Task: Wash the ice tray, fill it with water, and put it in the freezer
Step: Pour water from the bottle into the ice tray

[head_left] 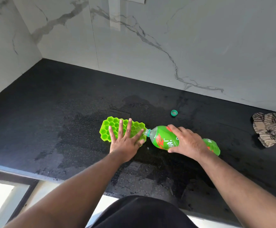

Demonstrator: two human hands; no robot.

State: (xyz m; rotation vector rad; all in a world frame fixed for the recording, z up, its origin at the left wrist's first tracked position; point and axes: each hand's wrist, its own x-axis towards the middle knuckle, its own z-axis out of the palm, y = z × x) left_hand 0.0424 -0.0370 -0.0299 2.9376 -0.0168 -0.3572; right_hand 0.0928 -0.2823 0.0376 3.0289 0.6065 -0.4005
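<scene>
To keep the ice tray [115,127] from sliding on the wet tabletop [51,96], the left hand [125,142] lies flat and unclenched across it while the right hand [187,141], at its three o'clock, grasps the tipped bottle [160,139], mouth at the tray's edge, apparently pouring.

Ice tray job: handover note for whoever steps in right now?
Left hand: open, flat on the ice tray, pinning it to the black counter.
Right hand: gripping the green bottle, tipped on its side, mouth at the tray's right edge.
Bottle cap is off, lying behind the bottle. Striped cloth at far right. Counter is wet around the tray.
Done: pouring is set up; washing can't be confirmed from here.
Left: finish filling the cells, recap the bottle, carry the tray level to the freezer, which is out of view.
</scene>
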